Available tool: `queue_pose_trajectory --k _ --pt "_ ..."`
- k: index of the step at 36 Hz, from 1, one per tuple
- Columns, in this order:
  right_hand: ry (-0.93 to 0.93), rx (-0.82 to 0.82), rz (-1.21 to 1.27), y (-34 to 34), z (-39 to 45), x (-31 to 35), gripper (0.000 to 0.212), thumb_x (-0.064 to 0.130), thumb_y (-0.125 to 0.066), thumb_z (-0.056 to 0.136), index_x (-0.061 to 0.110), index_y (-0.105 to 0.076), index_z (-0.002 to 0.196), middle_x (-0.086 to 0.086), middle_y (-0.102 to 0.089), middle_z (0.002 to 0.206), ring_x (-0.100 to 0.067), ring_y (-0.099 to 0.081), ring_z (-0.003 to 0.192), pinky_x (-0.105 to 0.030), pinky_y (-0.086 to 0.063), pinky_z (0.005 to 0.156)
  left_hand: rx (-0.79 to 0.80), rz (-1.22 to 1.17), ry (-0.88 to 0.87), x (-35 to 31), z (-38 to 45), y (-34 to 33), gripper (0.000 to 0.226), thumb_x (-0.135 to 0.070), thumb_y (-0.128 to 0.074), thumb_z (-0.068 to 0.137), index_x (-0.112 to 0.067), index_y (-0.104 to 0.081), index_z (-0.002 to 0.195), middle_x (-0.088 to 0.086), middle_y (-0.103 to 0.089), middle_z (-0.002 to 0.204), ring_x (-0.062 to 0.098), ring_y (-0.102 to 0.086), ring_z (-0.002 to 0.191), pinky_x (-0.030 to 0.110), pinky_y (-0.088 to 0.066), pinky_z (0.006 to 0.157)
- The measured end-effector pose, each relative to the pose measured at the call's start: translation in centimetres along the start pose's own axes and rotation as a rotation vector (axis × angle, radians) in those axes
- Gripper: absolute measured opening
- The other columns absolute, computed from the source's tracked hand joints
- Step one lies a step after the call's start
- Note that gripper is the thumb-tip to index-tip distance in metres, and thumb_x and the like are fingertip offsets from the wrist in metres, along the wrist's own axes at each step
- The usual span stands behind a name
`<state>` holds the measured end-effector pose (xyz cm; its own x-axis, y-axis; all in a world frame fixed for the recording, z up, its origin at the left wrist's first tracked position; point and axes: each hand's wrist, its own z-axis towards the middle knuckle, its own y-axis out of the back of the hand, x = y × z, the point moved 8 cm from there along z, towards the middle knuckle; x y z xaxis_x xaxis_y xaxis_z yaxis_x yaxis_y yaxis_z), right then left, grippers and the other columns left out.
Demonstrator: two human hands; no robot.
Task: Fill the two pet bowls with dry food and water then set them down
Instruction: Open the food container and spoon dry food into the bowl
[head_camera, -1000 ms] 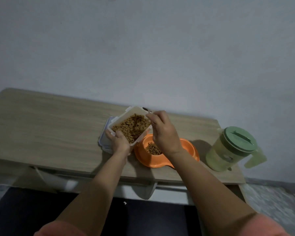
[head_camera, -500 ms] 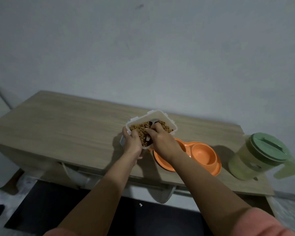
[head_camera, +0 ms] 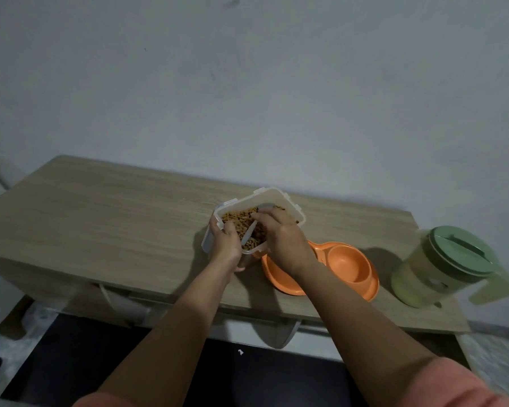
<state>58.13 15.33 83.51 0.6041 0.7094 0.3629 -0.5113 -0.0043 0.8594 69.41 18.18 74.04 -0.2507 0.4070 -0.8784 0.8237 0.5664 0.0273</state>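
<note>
Bare gray wall, wood table (head_camera: 100, 224), hands busy in the food box.

R hand (head_camera: 285, 245) has fingers (head_camera: 265, 214) curled round a small gray scoop (head_camera: 252, 230) & digs it in the dry food (head_camera: 238, 220). L hand (head_camera: 225, 245) grips the near wall of the clear box (head_camera: 285, 201) & tips it. Just under the R wrist sits the orange double bowl (head_camera: 344, 265); its far cup looks empty, near cup is hidden. Well off to the R of both hands stands the green jug (head_camera: 441, 268) for water, lid on. To do it well, I think: fill scoop only 1/2 full, keep it flat, move low over the bowl, then tip slow so no bits jump out.
</note>
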Motion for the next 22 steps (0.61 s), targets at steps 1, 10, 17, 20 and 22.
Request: queue_pose_trajectory --k 1,10,17,20,22 --pt "-0.022 -0.08 0.025 0.6 -0.1 -0.6 0.043 0.011 -0.061 0.082 0.005 -0.061 0.124 -0.016 -0.057 0.127 -0.03 -0.053 0.12 -0.036 -0.049 0.099 0.009 0.007 0.0 -0.1 0.2 -0.2 0.044 -0.039 -0.024 0.103 -0.042 -0.016 0.145 0.011 -0.048 0.122 0.031 -0.053 0.096 0.05 -0.051 0.073" --pt "-0.646 -0.225 0.135 2.8 -1.2 -9.8 0.053 0.026 -0.044 0.098 0.002 -0.032 0.144 -0.024 -0.034 0.145 -0.035 -0.031 0.136 -0.039 -0.028 0.113 0.112 0.031 0.019 -1.8 2.0 -3.0 0.044 -0.043 -0.027 0.101 -0.039 -0.024 0.145 0.009 -0.055 0.129 0.035 -0.061 0.103 0.06 -0.054 0.08" --pt "-1.029 -0.266 0.561 2.3 -2.5 -15.4 0.042 0.031 -0.03 0.102 0.003 -0.041 0.132 -0.022 -0.056 0.124 -0.038 -0.054 0.114 -0.049 -0.044 0.098 0.258 0.149 -0.012 -4.0 4.4 -7.9 0.051 -0.052 -0.033 0.098 -0.037 -0.026 0.146 0.015 -0.048 0.143 0.042 -0.053 0.122 0.061 -0.053 0.081" --pt "-1.123 -0.311 0.577 2.5 -2.8 -18.0 0.038 0.025 -0.026 0.103 0.005 -0.044 0.13 -0.022 -0.056 0.121 -0.037 -0.054 0.112 -0.046 -0.044 0.098 0.295 0.181 -0.037 -4.5 6.3 -10.7 0.057 -0.062 -0.036 0.093 -0.035 -0.033 0.144 0.013 -0.047 0.144 0.043 -0.051 0.124 0.062 -0.051 0.084" --pt "-1.158 -0.329 0.558 2.7 -2.9 -19.8 0.037 0.024 -0.025 0.104 0.004 -0.046 0.128 -0.02 -0.056 0.119 -0.035 -0.053 0.11 -0.041 -0.043 0.092 0.314 0.191 -0.047 -4.8 7.4 -12.6 0.058 -0.063 -0.039 0.092 -0.032 -0.039 0.142 0.011 -0.051 0.14 0.04 -0.055 0.12 0.06 -0.052 0.086"
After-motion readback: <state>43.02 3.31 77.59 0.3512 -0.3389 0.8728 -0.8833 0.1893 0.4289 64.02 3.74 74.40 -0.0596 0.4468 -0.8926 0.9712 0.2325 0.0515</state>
